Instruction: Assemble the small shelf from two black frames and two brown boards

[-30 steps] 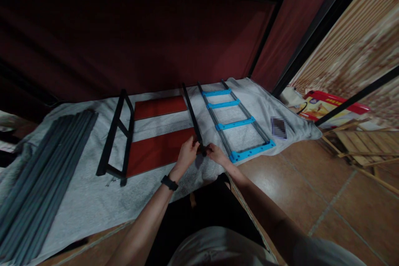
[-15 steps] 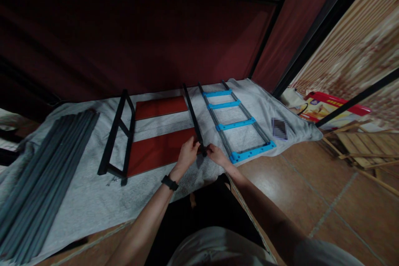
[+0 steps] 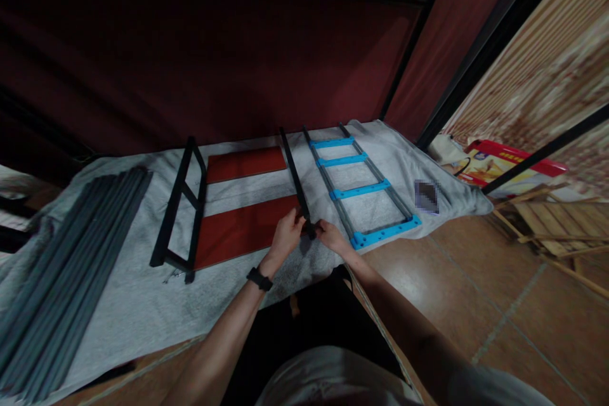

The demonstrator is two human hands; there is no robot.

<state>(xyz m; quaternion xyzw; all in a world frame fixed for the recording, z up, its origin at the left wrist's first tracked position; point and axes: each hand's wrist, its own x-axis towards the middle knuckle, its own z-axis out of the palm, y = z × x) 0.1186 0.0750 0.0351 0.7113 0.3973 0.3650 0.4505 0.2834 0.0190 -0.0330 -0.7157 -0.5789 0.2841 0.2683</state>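
Note:
A black frame piece [image 3: 294, 168], seen nearly edge-on, stands at the right ends of two red-orange boards [image 3: 247, 228]. My left hand [image 3: 287, 233], with a dark band at its wrist, is closed on the near end of this frame piece. My right hand [image 3: 332, 235] is at the same end from the right, its fingers pinched together; whatever they hold is too small to make out. At the boards' left ends stands another black frame [image 3: 177, 203] with a crossbar. Small metal bits, perhaps screws, lie by its foot.
Right of the frame lies a ladder-like rack [image 3: 359, 190] of grey tubes and blue connectors. Several grey tubes [image 3: 80, 266] lie at the left on the grey cloth [image 3: 137, 323]. A folded wooden rack [image 3: 556, 222] and a red-yellow box [image 3: 504, 162] stand on the right.
Hardly anything differs. Both hands stay at the near end of the black frame piece, with only a slight shift of the right fingers.

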